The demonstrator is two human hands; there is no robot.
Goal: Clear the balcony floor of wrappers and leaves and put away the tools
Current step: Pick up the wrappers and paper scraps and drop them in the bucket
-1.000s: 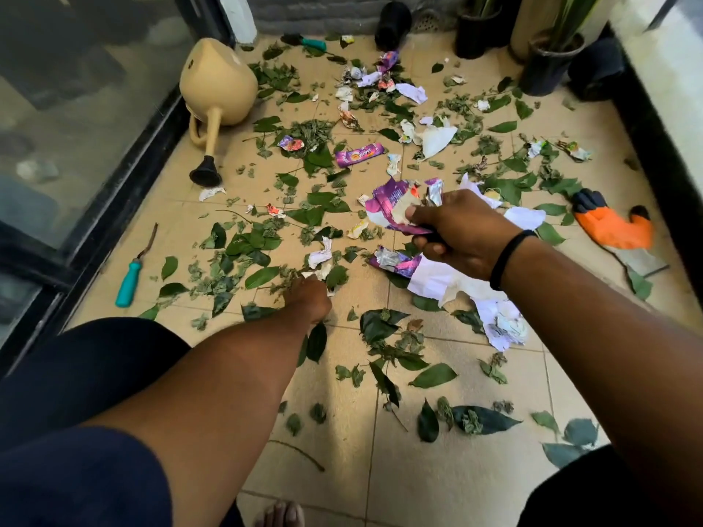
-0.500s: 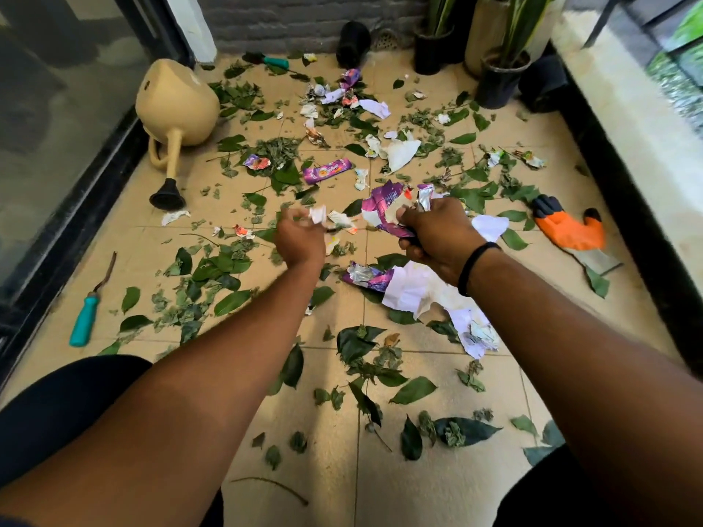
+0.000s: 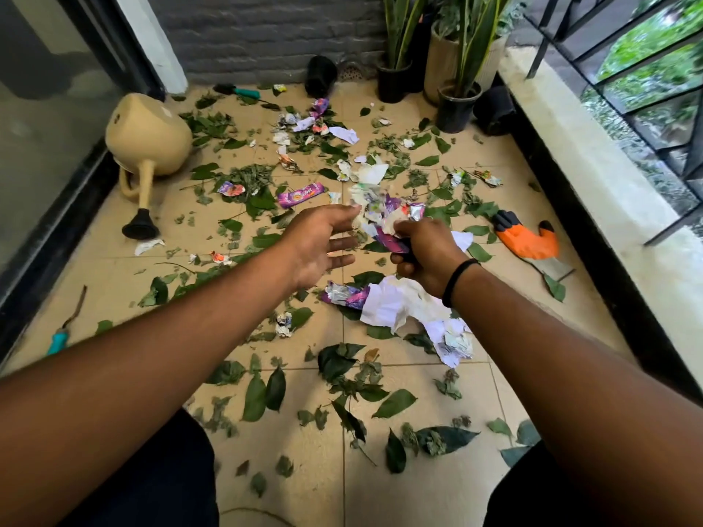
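Crumpled purple, white and silver wrappers (image 3: 384,218) make a bundle gripped in the right hand (image 3: 428,256), whose fingers curl tightly round it above the tiled balcony floor (image 3: 304,450); the left hand (image 3: 319,247) hangs just beside the bundle with fingers spread and loose, its fingertips close to the blurred edge of the paper, and whether they touch it cannot be told; under the right wrist a larger heap of white paper and foil (image 3: 403,310) lies on the tiles; a purple snack wrapper (image 3: 300,194) lies flat beyond the left hand, and more scraps sit further back near the grey wall; green leaves (image 3: 262,393) are scattered across nearly the whole floor; a beige watering can (image 3: 148,146) lies tipped on its side at the left by the glass door; a teal-handled tool (image 3: 61,336) lies near the door track, and a second teal-handled tool (image 3: 243,92) lies by the back wall; an orange and black glove (image 3: 527,237) lies on the right near the ledge; potted plants (image 3: 456,104) stand in the far right corner.
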